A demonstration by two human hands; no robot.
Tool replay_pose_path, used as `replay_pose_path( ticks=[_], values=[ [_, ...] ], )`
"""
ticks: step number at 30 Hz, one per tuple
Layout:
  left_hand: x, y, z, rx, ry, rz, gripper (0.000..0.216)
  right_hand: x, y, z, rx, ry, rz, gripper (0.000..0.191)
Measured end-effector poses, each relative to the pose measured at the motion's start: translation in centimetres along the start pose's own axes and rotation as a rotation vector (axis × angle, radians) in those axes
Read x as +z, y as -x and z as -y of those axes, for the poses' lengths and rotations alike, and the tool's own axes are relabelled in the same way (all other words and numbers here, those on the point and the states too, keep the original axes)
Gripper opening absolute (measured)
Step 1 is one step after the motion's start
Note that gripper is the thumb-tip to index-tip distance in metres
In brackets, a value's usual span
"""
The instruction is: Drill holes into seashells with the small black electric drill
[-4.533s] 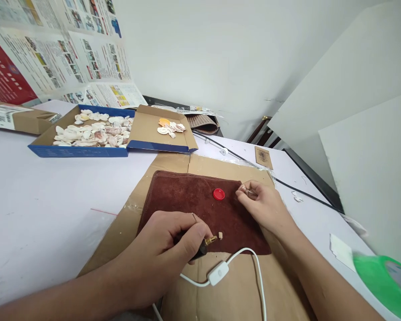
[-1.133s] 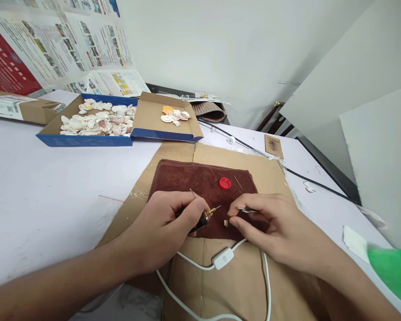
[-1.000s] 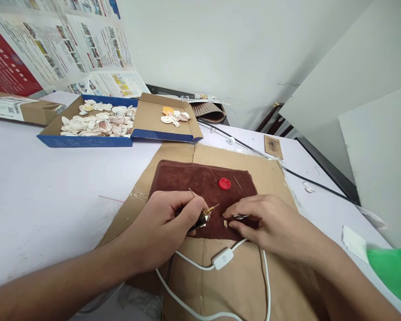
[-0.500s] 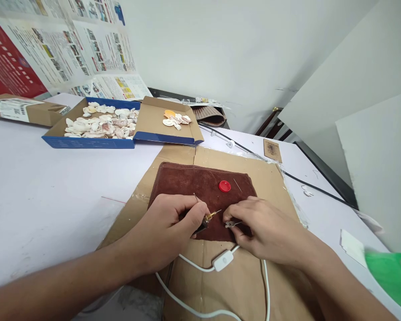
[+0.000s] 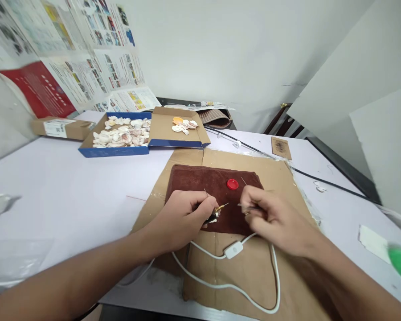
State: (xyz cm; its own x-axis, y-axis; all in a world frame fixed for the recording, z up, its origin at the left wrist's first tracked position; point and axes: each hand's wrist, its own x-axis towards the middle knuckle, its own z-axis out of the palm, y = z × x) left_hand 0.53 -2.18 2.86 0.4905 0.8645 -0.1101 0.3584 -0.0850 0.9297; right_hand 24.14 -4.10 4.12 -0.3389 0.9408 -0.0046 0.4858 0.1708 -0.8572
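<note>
My left hand is closed around a small drill with a brass chuck and a thin bit pointing right. Its dark body is mostly hidden by my fingers, and a small whitish piece shows beneath it. My right hand, smeared by motion, pinches a small grey metal thing whose kind I cannot make out. Both hands are over a brown cloth. A red round cap rests on the cloth, and a thin metal pin lies near it, partly behind my right hand.
Cardboard lies under the cloth, crossed by a white cable with an inline switch. At the back left, a blue box holds several shells, with more on its lid. A black cable runs along the right.
My right hand has moved right, away from the drill bit, and turned with the metal thing in it. My left hand still grips the drill. The whole view has shifted slightly.
</note>
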Motion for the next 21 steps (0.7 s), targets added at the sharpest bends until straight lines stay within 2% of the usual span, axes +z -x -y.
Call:
replay_pose_path(
  ticks=[2,5,11,21],
  values=[
    [0.0,0.0,-0.3,-0.005,-0.006,0.006,0.039,0.4,-0.2,-0.4,0.039,-0.426,-0.091,0.016],
    [0.2,0.1,-0.4,0.001,-0.019,0.017,0.039,1.7,-0.7,-0.9,0.009,-0.621,-0.127,0.01],
    [0.6,0.4,0.0,0.022,0.025,0.04,0.037,4.0,-1.0,-0.6,0.0,-0.771,-0.137,0.022],
    [0.6,0.3,0.4,0.014,0.094,0.018,0.038,4.0,-0.5,-1.7,-0.039,-0.739,-0.127,0.032]
  ],
)
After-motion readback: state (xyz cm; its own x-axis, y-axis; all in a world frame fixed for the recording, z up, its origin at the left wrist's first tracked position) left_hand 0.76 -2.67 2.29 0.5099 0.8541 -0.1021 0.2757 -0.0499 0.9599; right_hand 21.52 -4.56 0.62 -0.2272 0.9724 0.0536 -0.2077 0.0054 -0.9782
